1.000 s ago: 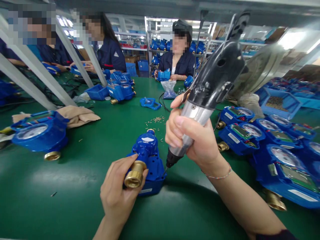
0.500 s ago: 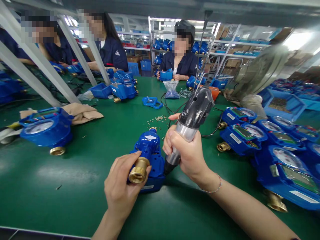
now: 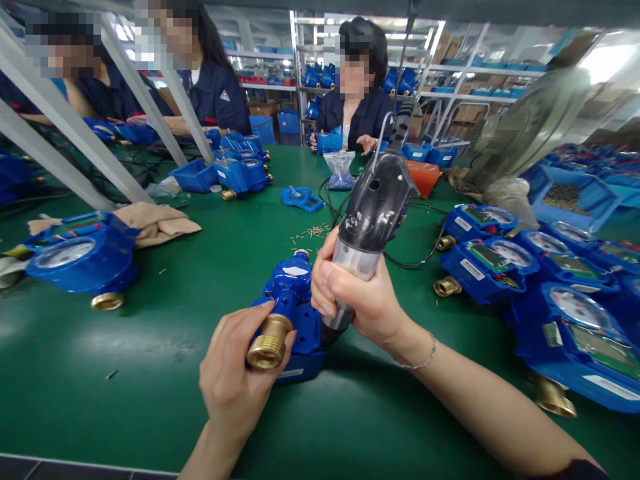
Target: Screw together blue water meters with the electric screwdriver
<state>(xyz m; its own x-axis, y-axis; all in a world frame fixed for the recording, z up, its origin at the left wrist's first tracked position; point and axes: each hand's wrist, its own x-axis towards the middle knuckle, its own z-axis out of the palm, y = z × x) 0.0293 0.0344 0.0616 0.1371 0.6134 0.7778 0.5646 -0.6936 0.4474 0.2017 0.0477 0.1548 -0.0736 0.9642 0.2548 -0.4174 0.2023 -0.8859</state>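
A blue water meter (image 3: pixel 306 333) lies face down on the green table, its brass threaded end (image 3: pixel 269 343) toward me. My left hand (image 3: pixel 240 363) grips it around that brass end, thumb and fingers on either side. Wrapped around the metal body of a black and silver power screwdriver (image 3: pixel 373 207) is my right hand (image 3: pixel 357 287). The driver stands nearly upright, tilted, with its dark nose at the right edge of the meter; the tip itself is hidden. Small screws (image 3: pixel 315 232) lie scattered behind the meter.
Open blue meters (image 3: pixel 493 263) crowd the right side. Another meter (image 3: pixel 80 257) and a beige cloth (image 3: pixel 157 223) lie at left. Behind are a blue frame (image 3: pixel 301 199), a bag (image 3: pixel 341 170), an orange box (image 3: pixel 423 177) and a person (image 3: pixel 353 100) across the table.
The driver has become more upright, and my right index finger, stretched out before, is now curled around it. The person opposite has one hand off their meter.
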